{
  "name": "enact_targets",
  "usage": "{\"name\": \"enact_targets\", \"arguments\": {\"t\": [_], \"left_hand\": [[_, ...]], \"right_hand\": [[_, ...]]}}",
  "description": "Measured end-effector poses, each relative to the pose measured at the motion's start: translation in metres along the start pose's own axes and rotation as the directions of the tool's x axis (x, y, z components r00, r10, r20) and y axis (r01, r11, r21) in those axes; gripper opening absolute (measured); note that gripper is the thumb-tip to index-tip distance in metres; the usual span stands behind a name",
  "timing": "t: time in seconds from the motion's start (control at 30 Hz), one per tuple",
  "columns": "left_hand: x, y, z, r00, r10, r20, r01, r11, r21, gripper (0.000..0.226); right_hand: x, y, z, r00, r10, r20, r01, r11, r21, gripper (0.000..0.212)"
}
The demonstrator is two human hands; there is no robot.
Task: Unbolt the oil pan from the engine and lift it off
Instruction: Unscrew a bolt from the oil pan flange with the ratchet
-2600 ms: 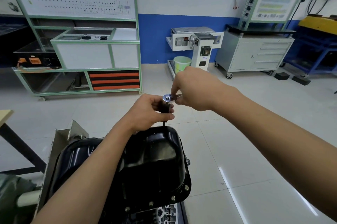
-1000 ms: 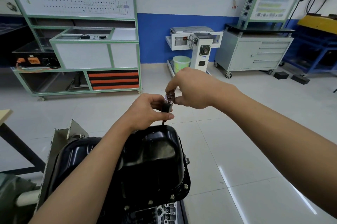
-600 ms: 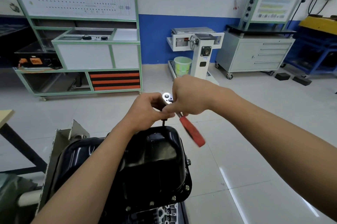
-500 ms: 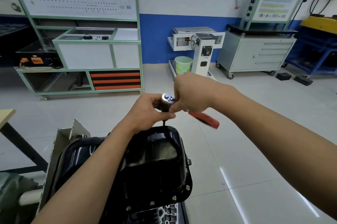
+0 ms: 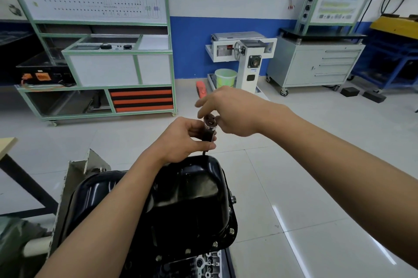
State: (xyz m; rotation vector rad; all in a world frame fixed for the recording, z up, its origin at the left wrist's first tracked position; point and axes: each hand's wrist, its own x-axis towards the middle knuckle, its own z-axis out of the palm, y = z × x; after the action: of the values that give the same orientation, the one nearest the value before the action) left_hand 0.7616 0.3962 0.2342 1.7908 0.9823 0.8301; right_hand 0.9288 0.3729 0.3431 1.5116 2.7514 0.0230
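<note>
The glossy black oil pan sits upside down on the engine, with several bolts along its near flange. My left hand is closed round the dark upright extension bar that stands at the pan's far edge. My right hand holds the ratchet at its metal head on top of the bar. The ratchet's red handle points away from me, sticking out beyond my fingers.
A grey metal engine stand bracket rises left of the pan. A table corner is at far left. Across the tiled floor stand a green-framed training bench, a white machine with a green bucket and a grey drawer cabinet.
The ratchet's red handle has swung from pointing right and toward me round to pointing away, beyond my right hand. My left hand has kept its hold on the extension bar.
</note>
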Motion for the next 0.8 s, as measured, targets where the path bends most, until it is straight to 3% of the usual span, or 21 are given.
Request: {"name": "enact_targets", "arguments": {"t": [0.1, 0.17, 0.2, 0.27, 0.33, 0.4, 0.5, 0.67, 0.77, 0.8], "left_hand": [[0.001, 0.0, 0.001, 0.999, 0.009, -0.031, -0.009, 1.0, 0.0, 0.021], [0.001, -0.001, 0.001, 0.998, 0.014, -0.061, -0.014, 1.0, -0.005, 0.023], [0.002, -0.001, 0.002, 0.997, 0.017, -0.07, -0.018, 1.0, -0.007, 0.024], [0.003, -0.001, 0.002, 0.997, 0.028, -0.071, -0.029, 1.0, -0.003, 0.024], [0.003, -0.002, 0.002, 0.997, 0.038, -0.068, -0.037, 0.999, 0.01, 0.02], [0.003, -0.004, 0.001, 0.996, 0.055, -0.072, -0.052, 0.998, 0.045, 0.019], [0.003, -0.005, 0.0, 0.994, 0.057, -0.093, -0.053, 0.998, 0.044, 0.022], [0.002, -0.004, 0.0, 0.998, 0.043, -0.053, -0.042, 0.999, 0.031, 0.026], [0.0, -0.003, 0.002, 0.999, 0.037, -0.025, -0.037, 0.999, 0.013, 0.026], [0.0, -0.003, 0.002, 0.999, 0.032, -0.016, -0.032, 0.999, -0.003, 0.027]], "right_hand": [[-0.002, 0.0, 0.0, 0.994, 0.103, -0.023, -0.104, 0.994, -0.033, 0.036], [-0.004, 0.0, -0.002, 0.988, 0.148, -0.045, -0.151, 0.986, -0.073, 0.015], [-0.006, 0.001, -0.004, 0.985, 0.166, -0.056, -0.17, 0.982, -0.08, 0.014], [-0.009, 0.001, -0.005, 0.978, 0.205, -0.04, -0.207, 0.977, -0.055, 0.04], [-0.01, -0.003, -0.002, 0.975, 0.223, 0.025, -0.223, 0.975, 0.011, 0.049], [-0.01, -0.009, 0.005, 0.969, 0.236, 0.077, -0.242, 0.967, 0.08, 0.046], [-0.01, -0.013, 0.009, 0.967, 0.253, 0.028, -0.254, 0.96, 0.117, 0.044], [-0.011, -0.01, 0.003, 0.976, 0.218, 0.002, -0.218, 0.976, 0.012, 0.045], [-0.011, -0.007, 0.002, 0.982, 0.178, -0.064, -0.184, 0.976, -0.113, 0.011], [-0.01, -0.005, 0.002, 0.982, 0.169, -0.086, -0.179, 0.976, -0.124, 0.014]]}}
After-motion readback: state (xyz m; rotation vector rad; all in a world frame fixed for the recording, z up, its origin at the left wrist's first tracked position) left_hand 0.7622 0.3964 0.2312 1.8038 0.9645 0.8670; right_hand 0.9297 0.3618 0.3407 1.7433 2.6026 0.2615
